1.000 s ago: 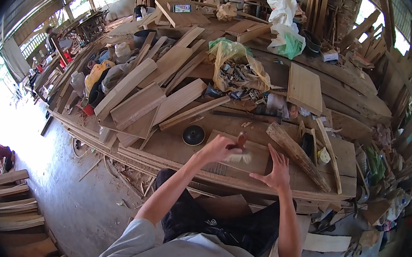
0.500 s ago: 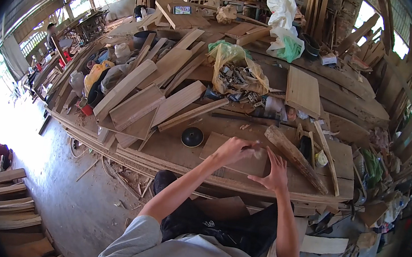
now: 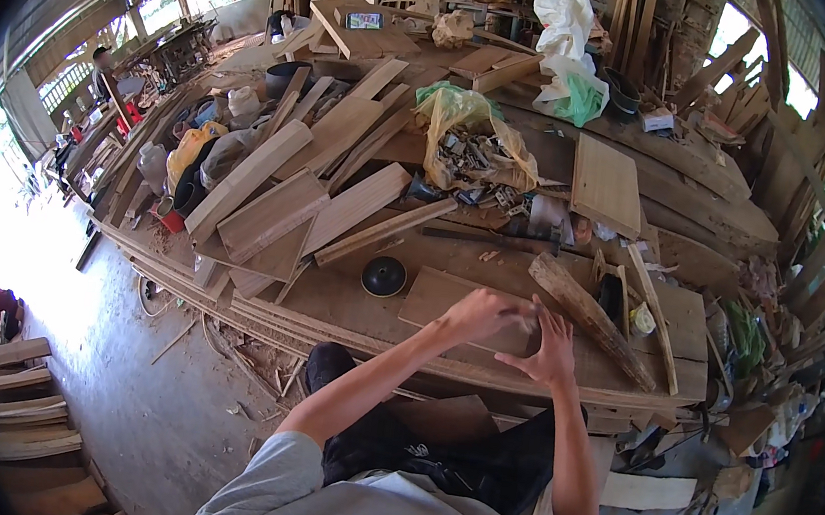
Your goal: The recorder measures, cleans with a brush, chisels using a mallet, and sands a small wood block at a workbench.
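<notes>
Wooden board (image 3: 441,295), left hand (image 3: 487,316) curled over it, its grip impossible to tell, right hand (image 3: 552,352) spread wide

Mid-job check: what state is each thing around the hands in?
Left hand: fingers curled, blurred; its grip is hidden.
Right hand: open, thumb and fingers spread.
Flat board: lying flat, partly hidden by the hands.
Black disc: lying on the bench, left of the board.
Rough timber: lying slantwise.
Yellow bag: open, metal parts showing.
White bag: crumpled.
</notes>
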`<state>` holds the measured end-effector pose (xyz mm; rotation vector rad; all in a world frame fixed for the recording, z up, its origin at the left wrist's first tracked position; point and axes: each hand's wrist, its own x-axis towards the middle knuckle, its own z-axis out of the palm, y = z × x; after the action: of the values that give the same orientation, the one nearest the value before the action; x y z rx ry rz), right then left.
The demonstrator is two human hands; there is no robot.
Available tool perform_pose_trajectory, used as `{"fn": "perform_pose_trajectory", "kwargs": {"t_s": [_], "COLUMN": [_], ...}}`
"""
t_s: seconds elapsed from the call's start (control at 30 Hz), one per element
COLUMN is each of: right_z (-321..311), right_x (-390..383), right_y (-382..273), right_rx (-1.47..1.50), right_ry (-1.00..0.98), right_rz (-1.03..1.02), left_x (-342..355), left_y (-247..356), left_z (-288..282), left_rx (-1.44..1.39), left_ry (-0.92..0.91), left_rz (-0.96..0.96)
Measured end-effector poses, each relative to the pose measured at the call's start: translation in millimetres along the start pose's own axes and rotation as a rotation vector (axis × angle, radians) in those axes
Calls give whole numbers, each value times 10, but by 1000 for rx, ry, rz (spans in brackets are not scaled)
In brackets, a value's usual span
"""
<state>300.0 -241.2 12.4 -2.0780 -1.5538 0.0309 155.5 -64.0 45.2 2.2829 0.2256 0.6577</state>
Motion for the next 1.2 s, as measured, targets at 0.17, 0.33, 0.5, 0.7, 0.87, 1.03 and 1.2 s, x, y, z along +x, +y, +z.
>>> {"fn": "perform_pose_trajectory", "kwargs": {"t_s": [0.17, 0.33, 0.5, 0.7, 0.87, 1.03, 1.2], "right_z": [10, 73, 38, 22, 18, 1, -18], "right_x": [-36, 6, -32, 12, -12, -1, 23], "right_y": [78, 42, 84, 13, 33, 40, -69], "right_rx": [38, -27, 24, 32, 52, 20, 60], "right_ry": [-62, -16, 15, 23, 35, 41, -2], "right_rz": [48, 70, 34, 2, 22, 8, 44], "left_x": [43, 164, 94, -28, -111, -85, -63], "left_y": [86, -3, 86, -119, -5, -25, -313], "left_z": [53, 154, 47, -162, -135, -178, -391], "left_rx": [-114, 43, 39, -2, -117, -45, 150], "left_ry": [-322, -176, -325, -239, -72, -259, 6], "left_rz": [99, 70, 96, 85, 57, 0, -248]}}
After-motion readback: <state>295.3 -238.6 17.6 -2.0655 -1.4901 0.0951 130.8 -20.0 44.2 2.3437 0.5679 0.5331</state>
